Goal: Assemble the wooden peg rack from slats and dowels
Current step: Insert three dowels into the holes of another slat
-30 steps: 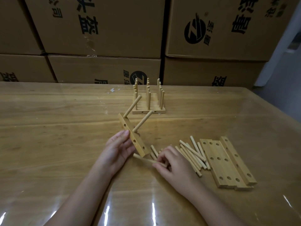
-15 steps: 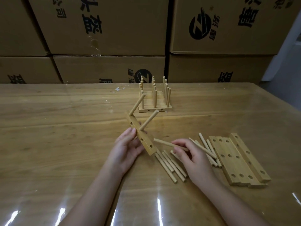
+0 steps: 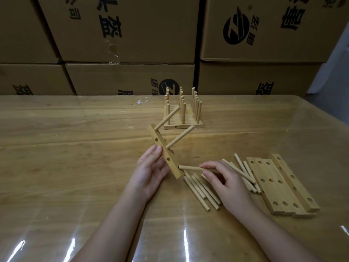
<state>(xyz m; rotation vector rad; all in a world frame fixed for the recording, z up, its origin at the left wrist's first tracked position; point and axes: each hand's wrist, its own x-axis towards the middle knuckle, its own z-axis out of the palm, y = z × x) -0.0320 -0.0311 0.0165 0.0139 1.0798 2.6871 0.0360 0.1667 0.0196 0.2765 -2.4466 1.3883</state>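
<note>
Fingers [image 3: 211,164] of R hand [image 3: 227,185] pinch a dowel [image 3: 188,168], its tip at low end of slat [image 3: 172,166]; L hand [image 3: 151,172], at 9 o'clock of slat, holds it.

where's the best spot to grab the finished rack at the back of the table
Probably by the flat base of the finished rack, pinching its left and right edges, coming in low from the sides: upright pegs crowd the top.

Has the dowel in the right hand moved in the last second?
Yes. Judged against the loose dowels on the table, the dowel has lifted, its tip now at the lower end of the slat in the left hand.
</note>
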